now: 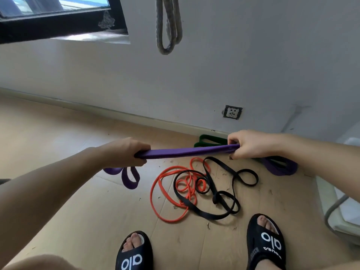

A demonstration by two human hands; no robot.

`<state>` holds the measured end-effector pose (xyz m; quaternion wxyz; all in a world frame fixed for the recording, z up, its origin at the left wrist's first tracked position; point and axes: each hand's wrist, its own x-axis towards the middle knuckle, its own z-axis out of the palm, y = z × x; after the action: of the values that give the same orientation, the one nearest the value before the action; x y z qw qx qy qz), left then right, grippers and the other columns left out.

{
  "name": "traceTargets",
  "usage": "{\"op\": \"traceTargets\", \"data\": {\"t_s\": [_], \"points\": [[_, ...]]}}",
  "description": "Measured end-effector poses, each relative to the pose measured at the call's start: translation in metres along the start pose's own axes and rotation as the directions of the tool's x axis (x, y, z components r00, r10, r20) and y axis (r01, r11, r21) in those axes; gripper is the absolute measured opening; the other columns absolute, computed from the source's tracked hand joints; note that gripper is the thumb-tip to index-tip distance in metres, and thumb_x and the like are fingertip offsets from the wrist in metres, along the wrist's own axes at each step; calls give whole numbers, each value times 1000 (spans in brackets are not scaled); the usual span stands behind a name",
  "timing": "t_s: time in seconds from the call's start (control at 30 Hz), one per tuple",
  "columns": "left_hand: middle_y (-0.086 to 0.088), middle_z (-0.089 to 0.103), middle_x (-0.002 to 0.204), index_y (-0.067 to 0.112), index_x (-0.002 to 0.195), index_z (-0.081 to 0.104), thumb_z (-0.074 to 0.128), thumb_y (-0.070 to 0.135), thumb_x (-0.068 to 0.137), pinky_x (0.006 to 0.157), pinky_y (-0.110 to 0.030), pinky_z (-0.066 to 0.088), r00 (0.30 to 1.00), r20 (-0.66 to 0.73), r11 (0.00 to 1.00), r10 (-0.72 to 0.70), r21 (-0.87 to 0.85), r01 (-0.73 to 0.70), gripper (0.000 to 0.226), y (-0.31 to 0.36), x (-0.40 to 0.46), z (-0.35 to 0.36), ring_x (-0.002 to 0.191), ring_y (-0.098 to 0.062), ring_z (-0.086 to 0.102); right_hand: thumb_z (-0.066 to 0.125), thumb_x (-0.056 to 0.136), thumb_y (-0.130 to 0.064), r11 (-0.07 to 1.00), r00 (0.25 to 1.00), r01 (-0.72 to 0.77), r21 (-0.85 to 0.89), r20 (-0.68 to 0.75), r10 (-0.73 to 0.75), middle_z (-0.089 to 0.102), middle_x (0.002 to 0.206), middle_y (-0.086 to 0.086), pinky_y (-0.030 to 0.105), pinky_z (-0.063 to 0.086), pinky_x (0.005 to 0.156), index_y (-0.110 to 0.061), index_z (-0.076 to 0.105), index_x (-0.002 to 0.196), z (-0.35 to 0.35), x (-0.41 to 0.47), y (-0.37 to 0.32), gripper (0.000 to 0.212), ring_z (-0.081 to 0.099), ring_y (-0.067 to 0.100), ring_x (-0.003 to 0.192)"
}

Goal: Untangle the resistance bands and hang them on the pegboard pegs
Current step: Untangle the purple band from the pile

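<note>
Purple band (187, 151) is stretched taut between the left hand (124, 152) and right hand (251, 146), both clenched round it, while one grey band (168, 26) already hangs above them and the orange band (171, 191) and black band (218, 188) lie knotted below.

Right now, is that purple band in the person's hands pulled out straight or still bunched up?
Pulled out straight. The purple band runs in a flat line from the left hand to the right hand, each gripping it; its ends droop below both hands.
</note>
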<state>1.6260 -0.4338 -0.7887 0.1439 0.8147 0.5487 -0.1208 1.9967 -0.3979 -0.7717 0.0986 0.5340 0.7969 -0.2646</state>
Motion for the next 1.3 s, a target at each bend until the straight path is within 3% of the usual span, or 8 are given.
{"op": "traceTargets", "data": {"t_s": [0.17, 0.3, 0.57, 0.63, 0.8, 0.93, 1.17, 1.3], "points": [[7, 62, 68, 32, 74, 55, 67, 38, 93, 57, -30, 43, 990, -16, 990, -138, -9, 137, 23, -53, 44, 16, 61, -11, 58, 70, 92, -29, 999, 997, 20, 35, 68, -22, 65, 82, 2, 28, 42, 60, -21, 61, 93, 13, 77, -3, 12, 57, 15, 70], [1, 65, 83, 28, 84, 62, 60, 35, 95, 70, -40, 52, 973, 71, 975, -219, -28, 221, 13, -110, 93, 50, 76, -20, 63, 69, 90, -33, 997, 995, 18, 72, 100, -25, 60, 84, 3, 32, 40, 61, -21, 57, 90, 33, 163, -7, 17, 54, 18, 70], [6, 45, 95, 40, 98, 60, 47, 43, 100, 79, -31, 34, 910, 210, 898, -357, 345, 273, 13, -227, 200, 129, 97, -18, 40, 68, 93, -27, 964, 991, -40, 261, 130, 6, 57, 72, 6, 24, 39, 48, -14, 55, 99, 93, 364, -16, 20, 51, 20, 54], [5, 48, 95, 36, 93, 58, 50, 39, 100, 77, -30, 35, 887, 229, 897, -401, 295, 329, 11, -248, 223, 145, 94, -19, 48, 71, 91, -26, 960, 993, -39, 278, 119, 6, 57, 70, 8, 29, 45, 52, -15, 56, 95, 108, 405, -14, 19, 54, 25, 55], [1, 58, 89, 24, 95, 60, 60, 33, 93, 68, -34, 49, 885, 152, 892, -439, 195, 408, 9, -280, 252, 184, 83, -24, 61, 76, 88, -26, 983, 999, 48, 175, -9, -48, 57, 73, 3, 29, 39, 53, -14, 61, 91, 136, 461, -6, 19, 57, 25, 67], [-2, 65, 102, 23, 119, 52, 63, 49, 93, 67, -34, 47, 902, 57, 896, -428, 159, 415, 38, -285, 264, 212, 93, -28, 63, 74, 89, -28, 996, 996, 70, 64, -58, -66, 57, 76, -2, 31, 36, 57, -24, 58, 81, 151, 473, 7, 18, 59, 24, 80], [-5, 56, 114, 20, 118, 50, 55, 57, 93, 72, -34, 38, 906, -25, 887, -423, 196, 419, 45, -274, 254, 236, 106, -27, 58, 67, 89, -56, 986, 995, 91, -142, -37, -97, 55, 110, 2, 37, 47, 73, -21, 52, 117, 159, 462, 13, 48, 56, 25, 94], [-3, 51, 112, 21, 121, 42, 61, 59, 82, 75, -32, 36, 907, 25, 893, -420, 191, 408, 58, -273, 237, 241, 98, -24, 57, 63, 91, -49, 969, 993, 112, -221, -21, -120, 56, 121, 5, 35, 48, 71, -17, 48, 131, 160, 449, 12, 53, 55, 24, 98]]}}
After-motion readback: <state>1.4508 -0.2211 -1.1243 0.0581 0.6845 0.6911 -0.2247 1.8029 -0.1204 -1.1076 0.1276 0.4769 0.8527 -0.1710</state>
